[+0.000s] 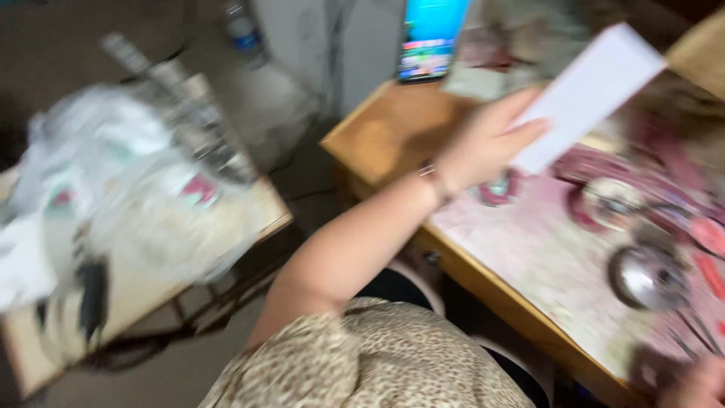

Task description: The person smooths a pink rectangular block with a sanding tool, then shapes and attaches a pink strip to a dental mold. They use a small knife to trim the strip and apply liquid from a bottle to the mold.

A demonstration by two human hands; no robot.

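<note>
Clutter first, far left: low wooden side table [249, 219] heaped w/ crumpled clear plastic bags [143, 189], too blurred to count, prob. dumped there to keep the work surface free. One dark cable [91, 295] hangs off its near edge. One plastic bottle [243, 30] stands on the floor far back.

Centre now: the person's left arm stretches out from a leopard-print sleeve [362, 363], one thin bracelet [433, 178] at the wrist. Left hand [487, 143] is raised over the main table [377, 136], fingers pinched around the lower end of one white box [589, 94], long and flat, tilted up to the right, clear of the tabletop, lifted as if for a look. Behind it, one phone [430, 38] leans upright at the far edge w/ screen lit, angled to be watched.

Right: pale mat [544, 257] protects the wood; one small metal bowl [648, 278] sits on it, reddish bits around, number unclear. Right hand [698, 387] only peeks in at the near-right corner; can't tell its grip.
</note>
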